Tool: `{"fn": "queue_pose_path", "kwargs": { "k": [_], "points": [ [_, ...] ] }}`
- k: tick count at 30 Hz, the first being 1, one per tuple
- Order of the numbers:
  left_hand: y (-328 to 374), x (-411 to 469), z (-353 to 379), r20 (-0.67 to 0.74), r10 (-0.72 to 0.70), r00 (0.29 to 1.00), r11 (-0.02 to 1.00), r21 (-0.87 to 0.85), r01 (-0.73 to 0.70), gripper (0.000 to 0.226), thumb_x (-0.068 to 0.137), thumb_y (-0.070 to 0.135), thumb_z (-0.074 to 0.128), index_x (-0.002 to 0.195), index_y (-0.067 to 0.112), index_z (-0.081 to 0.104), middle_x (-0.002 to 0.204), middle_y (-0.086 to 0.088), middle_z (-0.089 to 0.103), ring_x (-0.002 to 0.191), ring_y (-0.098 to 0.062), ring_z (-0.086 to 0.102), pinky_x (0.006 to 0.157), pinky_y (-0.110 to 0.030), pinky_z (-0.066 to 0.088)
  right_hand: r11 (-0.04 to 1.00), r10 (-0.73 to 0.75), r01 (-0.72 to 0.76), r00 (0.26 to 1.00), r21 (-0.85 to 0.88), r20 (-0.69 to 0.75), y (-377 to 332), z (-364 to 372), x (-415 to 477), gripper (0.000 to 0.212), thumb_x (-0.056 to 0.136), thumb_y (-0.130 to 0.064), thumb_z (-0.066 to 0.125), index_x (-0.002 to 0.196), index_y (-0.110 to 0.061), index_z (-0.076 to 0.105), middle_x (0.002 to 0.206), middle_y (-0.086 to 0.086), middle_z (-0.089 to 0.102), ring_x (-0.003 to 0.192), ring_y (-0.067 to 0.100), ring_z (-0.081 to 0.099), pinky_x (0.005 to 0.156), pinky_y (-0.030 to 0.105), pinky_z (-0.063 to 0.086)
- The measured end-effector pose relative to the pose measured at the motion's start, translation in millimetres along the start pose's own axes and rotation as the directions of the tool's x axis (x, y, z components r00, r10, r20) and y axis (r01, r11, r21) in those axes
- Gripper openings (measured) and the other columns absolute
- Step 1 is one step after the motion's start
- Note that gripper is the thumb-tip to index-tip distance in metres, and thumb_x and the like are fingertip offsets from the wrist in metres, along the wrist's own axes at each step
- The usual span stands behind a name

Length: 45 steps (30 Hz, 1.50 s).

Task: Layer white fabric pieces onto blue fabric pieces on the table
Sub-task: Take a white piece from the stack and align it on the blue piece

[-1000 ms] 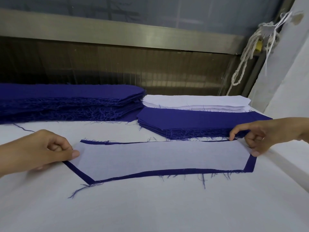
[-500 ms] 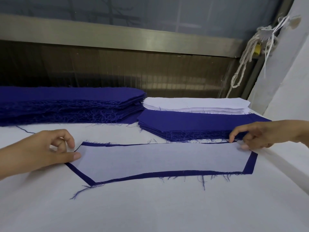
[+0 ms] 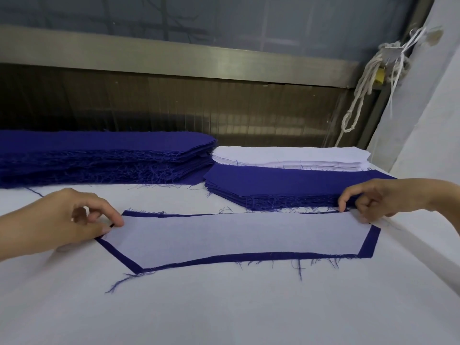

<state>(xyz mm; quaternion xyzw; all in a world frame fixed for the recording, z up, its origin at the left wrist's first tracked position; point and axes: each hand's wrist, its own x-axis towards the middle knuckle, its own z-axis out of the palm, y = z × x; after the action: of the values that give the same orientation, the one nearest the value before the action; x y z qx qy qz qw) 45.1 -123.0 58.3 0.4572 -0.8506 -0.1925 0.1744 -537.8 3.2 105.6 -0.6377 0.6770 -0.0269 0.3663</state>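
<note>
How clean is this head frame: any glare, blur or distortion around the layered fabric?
Head view: soft even light, no glare on the white piece or blue piece; frayed threads read sharply; faint shadows under the left hand and right hand; mild wide-angle bowing along the metal rail; dim background with dull reflections.

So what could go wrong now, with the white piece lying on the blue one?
The blue piece shows wide along the near edge but barely along the far one, so the white piece may end up off-centre. The left hand and right hand pinch its ends; an uneven tug could skew it.
</note>
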Motion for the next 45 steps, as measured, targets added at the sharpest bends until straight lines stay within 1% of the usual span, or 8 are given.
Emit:
{"fn": "queue_pose_path", "kwargs": {
  "k": [5, 10, 14, 18, 23, 30, 36, 45],
  "points": [
    [18.8, 12.2, 1.0, -0.178, 0.111, 0.978, 0.993, 0.062, -0.101, 0.061, 0.077, -0.007, 0.074, 0.089, 0.053, 0.072, 0.076, 0.014, 0.055, 0.055, -0.008, 0.051, 0.061, -0.021, 0.043, 0.998, -0.040, 0.036, 0.994, -0.043, -0.105, -7.3, -7.3, -8.7, 0.029, 0.097, -0.011, 0.063, 0.107, -0.037, 0.074, 0.069, 0.003, 0.044, 0.064, 0.014, 0.039, 0.056, 0.020, 0.035],
    [71.8, 40.6, 4.3, -0.219, 0.246, 0.944, 0.961, 0.180, -0.209, 0.049, 0.081, 0.001, 0.070, 0.085, 0.049, 0.068, 0.087, 0.020, 0.052, 0.076, -0.006, 0.054, 0.062, -0.042, 0.051, 0.985, -0.043, 0.108, 0.911, 0.137, -0.410, -16.5, -27.2, 0.9, 0.012, 0.093, -0.021, 0.067, 0.093, -0.023, 0.079, 0.062, 0.005, 0.051, 0.052, 0.012, 0.039, 0.047, 0.019, 0.034],
    [113.4, 80.3, 14.4, -0.228, 0.360, 0.905, 0.894, 0.362, -0.265, 0.031, 0.090, 0.018, 0.063, 0.102, 0.046, 0.065, 0.092, 0.021, 0.049, 0.084, 0.010, 0.050, 0.053, -0.016, 0.032, 0.982, 0.127, 0.006, 0.716, 0.188, -0.686, -9.5, -45.3, 26.4, 0.015, 0.095, -0.017, 0.066, 0.087, -0.015, 0.078, 0.068, 0.006, 0.062, 0.062, 0.016, 0.049, 0.055, 0.025, 0.041],
    [140.9, 131.3, 26.2, -0.245, 0.466, 0.850, 0.827, 0.461, -0.321, 0.024, 0.097, 0.025, 0.056, 0.114, 0.033, 0.070, 0.106, 0.014, 0.054, 0.095, -0.003, 0.048, 0.062, -0.022, 0.042, 0.957, 0.252, -0.008, 0.519, 0.290, -0.817, 12.7, -61.0, 51.9, 0.016, 0.095, -0.012, 0.066, 0.099, 0.000, 0.075, 0.078, 0.010, 0.064, 0.069, 0.021, 0.053, 0.057, 0.026, 0.040],
    [157.1, 188.1, 42.8, -0.183, 0.509, 0.841, 0.718, 0.629, -0.298, 0.028, 0.101, 0.031, 0.049, 0.119, 0.029, 0.070, 0.114, 0.007, 0.060, 0.104, -0.013, 0.049, 0.078, -0.027, 0.043, 0.949, 0.302, -0.199, 0.357, 0.244, -0.884, 40.0, -73.8, 76.9, 0.025, 0.094, -0.011, 0.061, 0.097, 0.010, 0.074, 0.103, 0.029, 0.070, 0.097, 0.045, 0.063, 0.086, 0.046, 0.052],
    [150.5, 225.4, 60.4, -0.101, 0.479, 0.872, 0.643, 0.716, -0.271, 0.030, 0.103, 0.028, 0.045, 0.122, 0.030, 0.067, 0.123, 0.008, 0.064, 0.111, -0.014, 0.050, 0.089, -0.030, 0.040, 0.926, 0.298, -0.349, 0.448, 0.142, -0.843, 57.4, -80.7, 102.2, 0.027, 0.099, -0.024, 0.059, 0.105, -0.004, 0.076, 0.118, 0.021, 0.068, 0.110, 0.042, 0.060, 0.094, 0.040, 0.047],
    [145.1, 234.2, 61.3, -0.067, 0.387, 0.920, 0.701, 0.670, -0.246, 0.024, 0.098, 0.025, 0.049, 0.097, 0.025, 0.073, 0.099, 0.006, 0.070, 0.095, -0.014, 0.055, 0.087, -0.030, 0.043, 0.910, 0.302, -0.393, 0.414, 0.131, -0.859, 61.7, -85.9, 109.5, 0.032, 0.099, -0.025, 0.059, 0.097, 0.002, 0.076, 0.107, 0.024, 0.070, 0.099, 0.042, 0.062, 0.083, 0.038, 0.048],
    [145.8, 237.6, 60.3, -0.075, 0.371, 0.926, 0.758, 0.601, -0.254, 0.021, 0.095, 0.024, 0.056, 0.095, 0.021, 0.076, 0.095, 0.004, 0.072, 0.093, -0.014, 0.059, 0.087, -0.029, 0.044, 0.913, 0.311, -0.367, 0.346, 0.178, -0.885, 61.9, -83.6, 111.9, 0.026, 0.094, -0.016, 0.066, 0.076, 0.003, 0.072, 0.079, 0.020, 0.064, 0.075, 0.035, 0.056, 0.069, 0.035, 0.043]
  ]
}}
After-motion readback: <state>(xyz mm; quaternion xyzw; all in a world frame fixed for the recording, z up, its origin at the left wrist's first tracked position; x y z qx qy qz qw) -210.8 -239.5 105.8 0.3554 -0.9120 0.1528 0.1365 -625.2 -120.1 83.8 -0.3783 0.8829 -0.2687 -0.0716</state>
